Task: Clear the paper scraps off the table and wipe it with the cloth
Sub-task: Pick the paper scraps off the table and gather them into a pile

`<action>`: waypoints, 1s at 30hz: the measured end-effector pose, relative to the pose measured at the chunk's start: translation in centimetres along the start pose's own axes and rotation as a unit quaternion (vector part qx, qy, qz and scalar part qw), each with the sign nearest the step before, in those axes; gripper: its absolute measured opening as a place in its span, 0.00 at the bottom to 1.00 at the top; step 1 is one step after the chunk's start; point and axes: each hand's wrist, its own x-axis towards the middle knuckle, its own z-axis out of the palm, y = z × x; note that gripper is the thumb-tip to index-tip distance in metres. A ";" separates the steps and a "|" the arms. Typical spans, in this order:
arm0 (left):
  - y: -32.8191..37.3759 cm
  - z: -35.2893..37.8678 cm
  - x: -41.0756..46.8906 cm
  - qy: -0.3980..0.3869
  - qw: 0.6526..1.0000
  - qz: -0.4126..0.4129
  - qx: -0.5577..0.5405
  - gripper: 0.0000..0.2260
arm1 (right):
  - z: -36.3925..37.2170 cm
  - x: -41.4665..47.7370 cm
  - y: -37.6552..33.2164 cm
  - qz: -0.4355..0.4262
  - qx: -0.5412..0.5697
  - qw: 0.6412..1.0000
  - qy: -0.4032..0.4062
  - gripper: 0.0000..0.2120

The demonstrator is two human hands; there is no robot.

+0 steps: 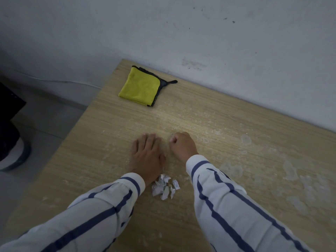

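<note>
Two striped sleeves (101, 211) reach in from the near edge, and between them lies the small heap of paper scraps (164, 186), white and crumpled. It sits just beside the left wrist, on the near middle of the worktop (218, 115). The scraps lie bunched in one spot and not strewn, which I judge suits lifting them off in one go.

Just beyond the heap, the left hand (147, 153) lies palm down on the wood with its fingers straight and together, likely placed as a stop or sweeping edge. The right hand (181, 144) rests near it, a narrow strip of wood between them. Its fingers are curled into a fist, and whether any scrap is inside I cannot tell.

Further out, the yellow cloth (141, 87) lies folded square with its dark edging and loop, near the far left corner. It is well apart from both hands and untouched, so wiping seems not yet begun. Pale smears (291, 171) mottle the right side of the worktop, which is plainly work for the cloth. The far edge meets a scuffed white wall (200, 33).
</note>
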 end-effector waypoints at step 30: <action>-3.2 -2.0 -3.3 -0.029 0.968 0.183 -0.170 0.19 | -1.7 -7.4 2.5 0.018 0.143 0.979 -0.145 0.12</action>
